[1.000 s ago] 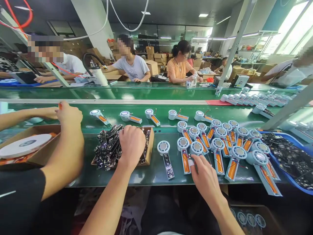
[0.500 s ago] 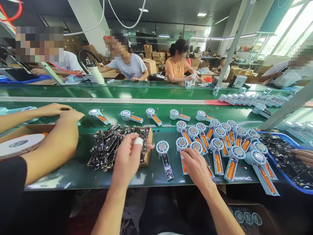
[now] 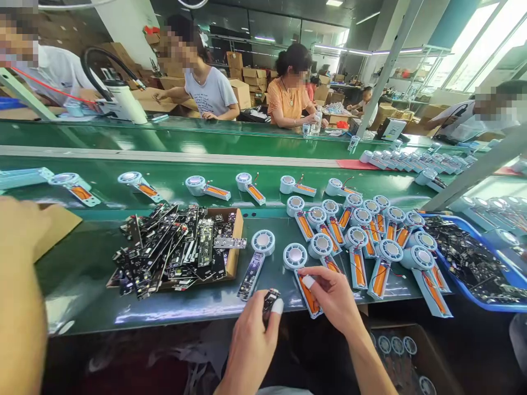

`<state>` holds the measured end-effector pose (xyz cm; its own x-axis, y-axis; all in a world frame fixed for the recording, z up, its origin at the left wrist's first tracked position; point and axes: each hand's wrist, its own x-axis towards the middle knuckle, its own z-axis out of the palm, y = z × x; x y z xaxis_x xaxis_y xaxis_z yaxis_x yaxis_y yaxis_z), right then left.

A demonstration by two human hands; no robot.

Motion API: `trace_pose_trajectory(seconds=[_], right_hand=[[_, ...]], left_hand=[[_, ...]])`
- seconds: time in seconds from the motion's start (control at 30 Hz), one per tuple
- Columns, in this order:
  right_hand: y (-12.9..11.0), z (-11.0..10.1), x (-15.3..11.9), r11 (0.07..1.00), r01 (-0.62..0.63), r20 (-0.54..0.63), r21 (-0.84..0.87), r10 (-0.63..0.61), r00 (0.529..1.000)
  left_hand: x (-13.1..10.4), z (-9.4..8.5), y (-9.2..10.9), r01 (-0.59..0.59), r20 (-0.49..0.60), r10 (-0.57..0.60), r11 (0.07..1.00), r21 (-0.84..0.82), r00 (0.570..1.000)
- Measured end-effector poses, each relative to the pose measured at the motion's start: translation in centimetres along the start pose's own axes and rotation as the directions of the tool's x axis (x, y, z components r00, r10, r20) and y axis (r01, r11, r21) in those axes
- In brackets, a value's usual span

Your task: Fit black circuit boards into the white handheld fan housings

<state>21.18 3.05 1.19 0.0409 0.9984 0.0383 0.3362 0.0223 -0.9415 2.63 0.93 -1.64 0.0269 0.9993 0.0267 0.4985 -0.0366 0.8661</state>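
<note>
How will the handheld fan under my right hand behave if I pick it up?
The handheld fan looks like hard plastic, so it should stay stiff. Its bulky round head may make it tip. The orange cell, exposed in the handle, might be fragile.

The bench top (image 3: 94,302) looks smooth and glossy, throwing back streaks of light. The fan casings (image 3: 295,257) look like smooth, pale plastic, and the open box (image 3: 235,252) under the rough-textured circuit boards (image 3: 164,247) looks like matt brown cardboard.
</note>
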Motion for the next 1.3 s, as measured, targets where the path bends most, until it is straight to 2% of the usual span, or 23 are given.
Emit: trace_pose_trajectory(seconds=[0.07,0.2,0.3,0.4,0.57,0.73,0.9,1.07,1.2,1.3], right_hand=[[-0.2,0.3,0.1,0.998,0.063,0.021,-0.011,-0.063,0.998],[-0.7,0.9,0.2,0.977,0.151,0.035,-0.152,-0.147,0.988],[-0.9,1.0,0.1,0.949,0.221,0.052,-0.225,-0.215,0.975],[-0.9,1.0,0.0,0.936,0.288,0.073,-0.204,-0.279,0.958],[-0.8,1.4,-0.2,0.929,0.279,0.025,-0.244,-0.282,0.959],[-0.8,2.1,-0.6,0.889,0.292,0.005,-0.351,-0.31,0.951],[-0.8,2.5,-0.8,0.734,0.411,0.063,-0.541,-0.452,0.89],[-1.7,2.3,-0.7,0.523,0.457,0.2,-0.719,-0.473,0.858],[-2.2,2.5,-0.6,0.419,0.459,0.262,-0.783,-0.447,0.855],[-2.2,2.7,-0.5,0.369,0.48,0.307,-0.796,-0.438,0.845]], left_hand=[[-0.4,-0.3,-0.8,-0.01,-0.031,0.011,1.0,0.027,0.999],[-1.2,0.0,-1.4,0.029,-0.064,-0.031,0.999,-0.023,0.998],[-1.3,0.0,-1.2,0.008,0.011,-0.007,0.999,-0.048,1.0],[-1.0,-0.3,-0.5,0.03,0.079,-0.023,0.995,-0.096,0.997],[0.0,0.0,0.9,0.074,0.111,-0.055,0.982,-0.173,0.992],[1.0,0.4,1.5,-0.007,0.092,0.02,0.991,-0.134,0.996],[1.4,0.2,1.5,-0.075,0.041,0.08,0.993,-0.095,0.996],[1.4,0.4,0.9,-0.198,-0.006,0.198,0.98,0.003,0.98],[1.1,0.6,0.0,-0.367,-0.043,0.382,0.909,0.197,0.923],[0.9,0.4,-0.5,-0.439,-0.023,0.473,0.834,0.336,0.881]])
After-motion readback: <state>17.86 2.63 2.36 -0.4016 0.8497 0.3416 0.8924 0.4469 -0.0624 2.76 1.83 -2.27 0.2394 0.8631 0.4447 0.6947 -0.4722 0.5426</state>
